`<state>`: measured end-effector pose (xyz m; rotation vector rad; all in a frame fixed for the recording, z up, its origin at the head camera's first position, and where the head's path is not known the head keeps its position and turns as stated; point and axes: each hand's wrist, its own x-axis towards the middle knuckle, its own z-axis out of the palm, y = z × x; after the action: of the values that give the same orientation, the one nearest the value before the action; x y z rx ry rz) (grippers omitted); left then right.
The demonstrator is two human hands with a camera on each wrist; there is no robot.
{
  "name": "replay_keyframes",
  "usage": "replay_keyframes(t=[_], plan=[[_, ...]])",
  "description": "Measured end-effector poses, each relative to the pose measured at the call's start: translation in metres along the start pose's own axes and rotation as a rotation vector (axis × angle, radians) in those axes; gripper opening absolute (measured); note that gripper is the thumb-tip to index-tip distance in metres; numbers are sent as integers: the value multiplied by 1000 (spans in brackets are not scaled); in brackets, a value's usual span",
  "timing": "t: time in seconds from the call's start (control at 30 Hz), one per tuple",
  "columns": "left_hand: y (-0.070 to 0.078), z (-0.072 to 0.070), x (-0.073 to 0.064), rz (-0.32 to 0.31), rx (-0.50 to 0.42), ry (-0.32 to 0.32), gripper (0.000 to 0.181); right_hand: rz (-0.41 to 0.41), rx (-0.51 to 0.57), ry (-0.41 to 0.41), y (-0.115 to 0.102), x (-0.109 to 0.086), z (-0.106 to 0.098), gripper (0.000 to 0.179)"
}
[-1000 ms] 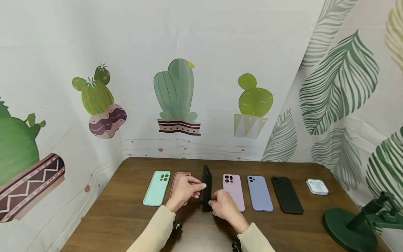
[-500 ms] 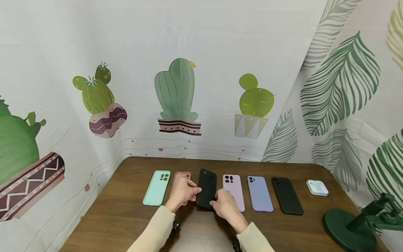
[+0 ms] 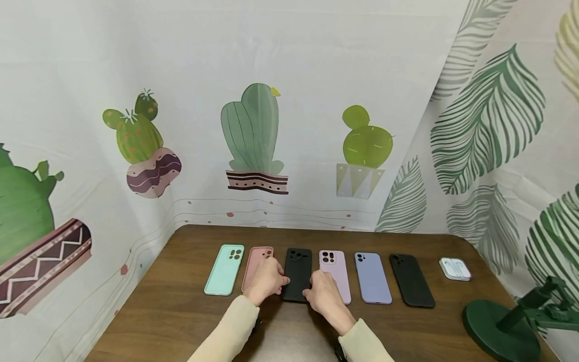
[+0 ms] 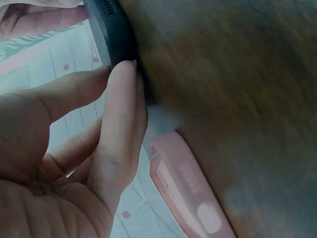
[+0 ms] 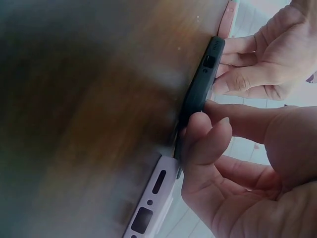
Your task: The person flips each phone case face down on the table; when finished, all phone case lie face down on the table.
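Fingertips (image 4: 123,82) of the left hand (image 3: 267,279) pinch the black phone case (image 3: 297,275) by its left side; the right hand (image 3: 324,295) pinches its right; it lies on the brown table (image 3: 154,301), between the pink case (image 3: 254,261) and lilac case (image 3: 339,269).

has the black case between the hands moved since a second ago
Yes, downward: in the head view, the black case has tipped over, its top dropping to about level with that of the pinkish-lilac case.

Brown wood-grain counter (image 3: 149,301) supported, left to right, mint phone case (image 3: 224,271), pink case (image 3: 253,262), central black case (image 3: 298,275), lilac case (image 3: 337,269), periwinkle case (image 3: 373,279), outer black case (image 3: 412,281), white box (image 3: 455,269), round green base (image 3: 497,334).
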<state>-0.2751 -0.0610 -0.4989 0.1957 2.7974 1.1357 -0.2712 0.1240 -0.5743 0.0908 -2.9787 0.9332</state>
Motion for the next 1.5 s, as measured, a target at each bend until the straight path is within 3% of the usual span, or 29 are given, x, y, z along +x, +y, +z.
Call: replay_keyframes(t=[0.23, 0.33, 0.43, 0.53, 0.57, 0.67, 0.7, 0.8, 0.87, 0.9, 1.0, 1.1, 1.13, 1.2, 1.37, 1.5], plan=[[-1, -5, -5, 14, -5, 34, 13, -4, 16, 28, -7, -4, -5, 23], [-2, -15, -10, 35, 35, 116, 18, -42, 64, 45, -27, -19, -24, 23], [-7, -26, -11, 77, 131, 216, 17, -108, 114, 52, -49, -33, -43, 28], [-17, -42, -9, 90, 215, 275, 15, -201, 161, 46, -57, -33, -38, 28], [-28, -45, -5, 105, 234, 294, 13, -222, 176, 36, -59, -32, -34, 28], [-45, -58, 0, 67, 252, 305, 9, -260, 209, 3, -62, -22, -14, 28], [-61, -57, 7, 82, 255, 311, 9, -248, 224, -11, -66, -20, -10, 27], [-87, -54, 20, 55, 265, 300, 10, -239, 220, -16, -67, -8, 12, 25], [-116, -45, 37, 61, 286, 308, 15, -234, 209, -8, -67, 3, 29, 20], [-128, -40, 44, 65, 297, 302, 17, -229, 206, -5, -73, 2, 27, 19], [-144, -35, 54, 43, 314, 270, 21, -213, 162, 16, -77, 13, 38, 34], [-142, -36, 52, 37, 321, 225, 26, -164, 153, 14, -91, 11, 31, 46], [-141, -36, 51, 34, 323, 218, 28, -148, 137, 14, -90, 14, 35, 46], [-138, -35, 49, 35, 324, 206, 32, -116, 166, 8, -104, 6, 23, 44], [-136, -32, 48, 71, 332, 219, 34, -46, 160, -21, -127, -5, 4, 41], [-135, -30, 48, 70, 339, 232, 33, -10, 117, -35, -130, -2, 6, 41]])
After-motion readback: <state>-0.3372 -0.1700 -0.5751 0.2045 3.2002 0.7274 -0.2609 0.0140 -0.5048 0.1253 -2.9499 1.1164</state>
